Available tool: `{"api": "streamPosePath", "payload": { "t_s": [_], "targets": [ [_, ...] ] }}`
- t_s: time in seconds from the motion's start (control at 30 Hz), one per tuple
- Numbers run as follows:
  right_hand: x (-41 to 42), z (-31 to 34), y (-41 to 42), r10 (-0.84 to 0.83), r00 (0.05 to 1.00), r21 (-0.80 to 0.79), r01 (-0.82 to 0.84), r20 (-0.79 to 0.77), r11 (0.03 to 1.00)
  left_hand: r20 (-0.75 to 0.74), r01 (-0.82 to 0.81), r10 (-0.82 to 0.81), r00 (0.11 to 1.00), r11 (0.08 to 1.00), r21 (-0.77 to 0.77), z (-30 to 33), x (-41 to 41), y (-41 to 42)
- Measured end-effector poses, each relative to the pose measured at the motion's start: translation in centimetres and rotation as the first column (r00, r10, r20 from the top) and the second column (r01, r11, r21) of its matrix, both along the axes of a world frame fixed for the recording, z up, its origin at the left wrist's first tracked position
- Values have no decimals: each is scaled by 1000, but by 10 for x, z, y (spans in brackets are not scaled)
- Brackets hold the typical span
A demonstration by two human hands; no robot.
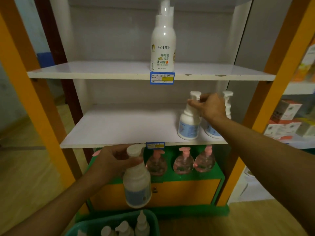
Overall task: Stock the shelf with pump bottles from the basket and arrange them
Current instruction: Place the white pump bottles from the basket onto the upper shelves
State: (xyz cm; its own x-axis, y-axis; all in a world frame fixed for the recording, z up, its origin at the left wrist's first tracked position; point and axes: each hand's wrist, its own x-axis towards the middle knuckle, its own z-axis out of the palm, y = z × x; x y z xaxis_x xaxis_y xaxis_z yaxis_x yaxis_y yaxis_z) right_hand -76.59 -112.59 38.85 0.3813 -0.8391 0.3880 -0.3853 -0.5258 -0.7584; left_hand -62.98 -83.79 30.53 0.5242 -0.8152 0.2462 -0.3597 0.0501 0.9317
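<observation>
1. The left hand point(112, 160) grips a white pump bottle point(137, 183) by its neck, below the middle shelf point(119, 126).
2. The right hand point(209, 106) pinches the neck of a shelved bottle point(188, 123).
3. Rigid, smooth plastic, probably moderately heavy: hold the neck or the body, not the pump head.
4. More bottles wait in the green basket point(153, 218).

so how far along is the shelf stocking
Early. Two blue-label bottles stand at the middle shelf's right end; the right hand grips the pump of the front one. The left hand holds a third bottle below the shelf. Several remain in the green basket.
</observation>
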Motion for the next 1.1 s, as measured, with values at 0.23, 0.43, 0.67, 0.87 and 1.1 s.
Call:
{"api": "streamPosePath", "payload": {
  "t_s": [0.23,0.43,0.67,0.87,1.1],
  "targets": [
    [2,5,2,88,978,-57,-101,-191,993,-46,8,-8,999,1000,-1,-4,1,0],
    [-1,0,-5,84,983,-121,-105,-166,987,-67,8,-8,998,1000,11,-8,1,-1],
    [-6,4,-14,226,966,-1,-228,-127,974,-67,3,-2,998,1000,10,-14,5,-3],
    [-1,5,-21,205,967,-25,-211,-150,977,-81,25,-23,996,1000,16,-17,7,-3],
    [-8,0,-18,254,966,0,-254,-41,967,-62,-21,23,998,999,43,-6,1,-5]
  ]
}}
